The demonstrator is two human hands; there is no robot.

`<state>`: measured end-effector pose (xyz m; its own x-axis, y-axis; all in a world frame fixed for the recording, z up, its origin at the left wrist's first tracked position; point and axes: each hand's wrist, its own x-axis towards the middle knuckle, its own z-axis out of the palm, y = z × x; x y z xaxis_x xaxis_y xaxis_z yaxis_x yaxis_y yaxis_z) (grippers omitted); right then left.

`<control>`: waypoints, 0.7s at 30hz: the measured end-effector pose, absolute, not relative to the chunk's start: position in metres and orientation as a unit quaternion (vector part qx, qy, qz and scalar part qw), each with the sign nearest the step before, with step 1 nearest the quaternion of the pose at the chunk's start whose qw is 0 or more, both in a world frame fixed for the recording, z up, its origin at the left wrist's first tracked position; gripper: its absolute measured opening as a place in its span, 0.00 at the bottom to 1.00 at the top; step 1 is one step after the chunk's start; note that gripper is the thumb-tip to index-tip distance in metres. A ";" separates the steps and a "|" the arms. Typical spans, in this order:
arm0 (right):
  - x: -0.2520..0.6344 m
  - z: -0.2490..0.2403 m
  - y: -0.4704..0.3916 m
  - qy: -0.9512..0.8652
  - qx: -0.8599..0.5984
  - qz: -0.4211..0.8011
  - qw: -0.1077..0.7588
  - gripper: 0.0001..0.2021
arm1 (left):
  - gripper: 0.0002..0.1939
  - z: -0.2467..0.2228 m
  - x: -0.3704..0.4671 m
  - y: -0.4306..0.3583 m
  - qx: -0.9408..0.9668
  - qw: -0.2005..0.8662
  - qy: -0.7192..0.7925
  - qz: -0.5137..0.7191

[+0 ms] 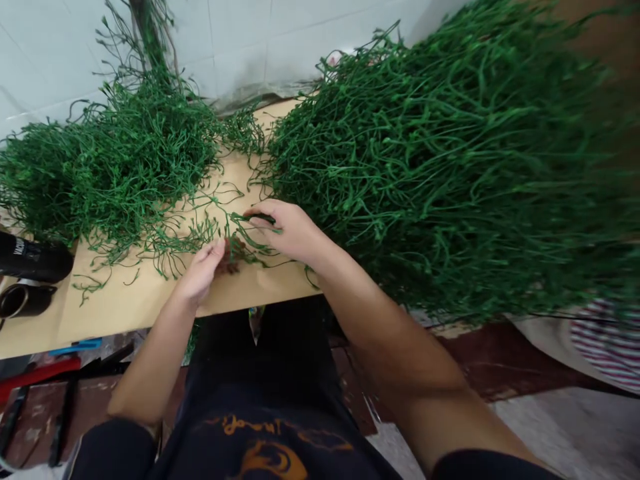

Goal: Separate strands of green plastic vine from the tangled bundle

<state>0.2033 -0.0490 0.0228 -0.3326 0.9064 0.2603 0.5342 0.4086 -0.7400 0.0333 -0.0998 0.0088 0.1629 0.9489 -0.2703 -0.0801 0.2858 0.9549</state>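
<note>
Thin green stems with small budded tips, looking like artificial greenery, lie loose on the brown paper sheet. My right hand curls its fingers round a few green stems above the sheet. Opposite it, my left hand has thumb and fingers drawn together; what they pinch, if anything, cannot be made out. Between the two hands sits a small reddish-brown clump, blurred, with green stems over it.
A large heap of green stems fills the right side. Another pile stands at the back left, against the tiled wall. A black bottle and a dark cup are at the left edge.
</note>
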 end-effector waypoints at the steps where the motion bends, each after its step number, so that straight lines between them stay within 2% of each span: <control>1: 0.204 0.023 -0.054 -0.772 -0.475 0.267 0.327 0.12 | 0.20 0.008 0.035 -0.095 0.391 0.645 0.500 0.426; 5: 0.199 0.022 -0.068 -0.783 -0.497 0.228 0.298 0.11 | 0.20 0.011 0.042 -0.071 0.323 0.664 0.483 0.470; 11: 0.187 0.014 -0.074 -0.774 -0.527 0.213 0.279 0.12 | 0.11 0.012 0.055 -0.044 0.336 0.643 0.484 0.490; 18: 0.182 0.010 -0.078 -0.753 -0.586 0.201 0.223 0.13 | 0.12 0.003 0.061 -0.022 0.345 0.613 0.487 0.518; 21: 0.182 0.008 -0.081 -0.763 -0.569 0.191 0.241 0.15 | 0.12 0.001 0.063 -0.016 0.346 0.598 0.486 0.535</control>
<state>0.1819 -0.0809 0.0081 -0.2370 0.9598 0.1507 0.7751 0.2803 -0.5662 0.0632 -0.0156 0.0012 -0.0447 0.9763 -0.2117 -0.3031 0.1887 0.9341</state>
